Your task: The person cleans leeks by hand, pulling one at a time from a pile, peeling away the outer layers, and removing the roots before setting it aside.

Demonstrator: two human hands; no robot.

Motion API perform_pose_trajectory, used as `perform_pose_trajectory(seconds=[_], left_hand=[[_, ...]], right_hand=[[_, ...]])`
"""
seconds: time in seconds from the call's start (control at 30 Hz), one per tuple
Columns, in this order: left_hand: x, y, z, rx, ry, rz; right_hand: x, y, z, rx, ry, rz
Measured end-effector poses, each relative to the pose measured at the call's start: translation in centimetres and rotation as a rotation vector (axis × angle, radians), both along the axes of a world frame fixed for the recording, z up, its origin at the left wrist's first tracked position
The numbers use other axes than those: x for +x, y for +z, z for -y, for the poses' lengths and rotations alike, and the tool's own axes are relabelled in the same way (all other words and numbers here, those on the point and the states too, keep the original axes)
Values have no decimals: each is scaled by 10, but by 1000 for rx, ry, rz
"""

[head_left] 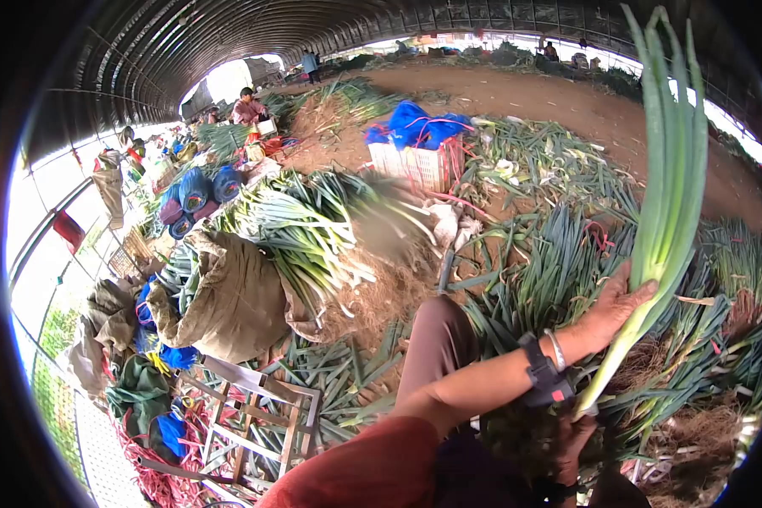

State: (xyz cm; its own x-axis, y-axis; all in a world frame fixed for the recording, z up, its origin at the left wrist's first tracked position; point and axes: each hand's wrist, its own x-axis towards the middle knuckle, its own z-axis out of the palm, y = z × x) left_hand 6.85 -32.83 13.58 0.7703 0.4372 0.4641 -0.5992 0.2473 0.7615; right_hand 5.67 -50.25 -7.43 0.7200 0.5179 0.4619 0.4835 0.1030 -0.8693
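A long green onion (670, 186) with broad green leaves and a pale lower stem stands tilted at the right. My left hand (620, 306), at the end of a red sleeve and wearing a bracelet and a black wrist device, is closed around its stem just below the leaves. My right hand (574, 442) is closed at the white bottom end, partly in shadow. Beneath and beyond both hands lie heaped green onions (559, 254), their roots showing at the lower right.
Trimmed green onions (313, 224) with white stems lie beside a brown sack (229, 296). A metal-and-wood frame (258, 415) stands at the lower left. Blue netting (415, 125) tops a pale crate (415, 165). Another person (248, 108) sits farther back under the arched roof.
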Motion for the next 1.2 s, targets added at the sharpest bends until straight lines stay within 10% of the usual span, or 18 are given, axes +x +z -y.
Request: perform_pose_trajectory(seconds=[0.17, 0.23, 0.3, 0.33, 0.37, 0.5, 0.57, 0.7, 0.83, 0.97, 1.2], left_hand=[[-37, -112, 54, 396, -241, -188], [-52, -81, 23, 760, -265, -299], [-26, -107, -18, 1069, 110, -134], [-24, -73, -22, 294, -265, -329], [-18, -55, -27, 49, -179, -313], [17, -27, -47, -364, -263, -77], [26, -39, -50, -475, -200, -100], [21, -67, -53, -346, -121, 7], [15, -72, -28, -384, -80, -75], [19, -85, -3, -351, -34, -142], [12, -101, 13, -373, -118, -147]], right_hand=[[20, 35, 1, -30, -50, -90], [24, 61, 11, -185, 30, 188], [28, 69, 21, -248, 18, -281], [24, 79, 15, -172, 18, -335], [17, 85, 7, -85, 35, -391], [5, 43, 3, -37, 276, -478], [13, 49, 9, -421, 400, -436], [57, 48, 30, -628, 493, 90], [74, 81, 10, -202, 46, -172], [79, 59, -23, -16, 131, -437], [111, -38, -19, -202, -18, -72]])
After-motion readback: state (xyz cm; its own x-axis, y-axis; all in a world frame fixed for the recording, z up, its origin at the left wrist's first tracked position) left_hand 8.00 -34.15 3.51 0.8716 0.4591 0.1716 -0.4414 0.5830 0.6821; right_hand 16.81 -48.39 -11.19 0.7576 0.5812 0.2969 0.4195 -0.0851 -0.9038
